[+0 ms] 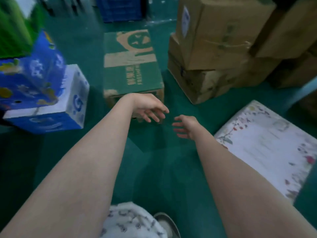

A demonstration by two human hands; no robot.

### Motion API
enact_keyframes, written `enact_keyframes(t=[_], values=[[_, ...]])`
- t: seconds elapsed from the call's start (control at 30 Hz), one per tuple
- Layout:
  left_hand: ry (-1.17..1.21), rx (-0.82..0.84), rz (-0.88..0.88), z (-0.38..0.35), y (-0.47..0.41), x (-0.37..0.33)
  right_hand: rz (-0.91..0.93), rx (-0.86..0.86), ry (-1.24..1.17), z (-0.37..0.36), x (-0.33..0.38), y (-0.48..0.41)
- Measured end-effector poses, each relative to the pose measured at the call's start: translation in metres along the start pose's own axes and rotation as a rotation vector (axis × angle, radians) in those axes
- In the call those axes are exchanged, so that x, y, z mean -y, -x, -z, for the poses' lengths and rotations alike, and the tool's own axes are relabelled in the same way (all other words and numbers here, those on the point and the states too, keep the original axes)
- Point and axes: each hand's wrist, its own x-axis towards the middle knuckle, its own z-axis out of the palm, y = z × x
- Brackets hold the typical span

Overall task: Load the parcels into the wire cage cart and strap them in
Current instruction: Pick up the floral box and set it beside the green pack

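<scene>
- Hands first: the left hand (149, 108) hangs over the near edge of the green carton (132, 66), fingers spread and loose, holding nothing. Whether it touches the cardboard I cannot tell through the blur.
- The right hand (186, 127) is lower, over the bare floor (154, 169) just off the carton's near right corner. Its fingers are likewise straight and apart, with nothing in them.
- The green carton lies flat on the floor between a blue printed box (42, 100) on the person's left and a stack of brown cartons (214, 48) on the right. A flat white flowered parcel (265, 146) lies nearer, also on the right.
- No wire cage cart or strap shows from here, so I judge the work to be at the pick-up stage, with this carton the one being reached for.
- The next move, as I see it, calls for a hand on each side of the carton, low near the bottom edges, then a level lift.
- The carton is long, so a hold at the near end alone would likely let it tip.
</scene>
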Motion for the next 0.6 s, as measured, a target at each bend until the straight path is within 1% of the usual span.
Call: enact_keyframes(t=[0.13,0.2,0.3,0.37,0.5,0.6], values=[[-0.071,-0.001,-0.045,-0.046,-0.039,-0.048,-0.076,-0.178,-0.15,0.07,-0.033,0.01],[-0.081,0.03,-0.089,-0.074,-0.058,-0.077,-0.104,-0.283,-0.239,0.106,-0.051,0.018],[-0.117,0.035,-0.112,-0.116,-0.08,-0.104,-0.129,-0.366,-0.349,0.142,-0.074,0.029],[-0.167,0.052,-0.093,-0.146,-0.095,-0.11,-0.16,-0.4,-0.389,0.158,-0.091,0.037],[-0.273,0.151,-0.013,-0.205,-0.115,-0.103,-0.221,-0.494,-0.478,0.187,-0.134,0.045],[-0.261,0.137,-0.014,-0.233,-0.13,-0.092,-0.265,-0.587,-0.526,0.199,-0.159,0.047]])
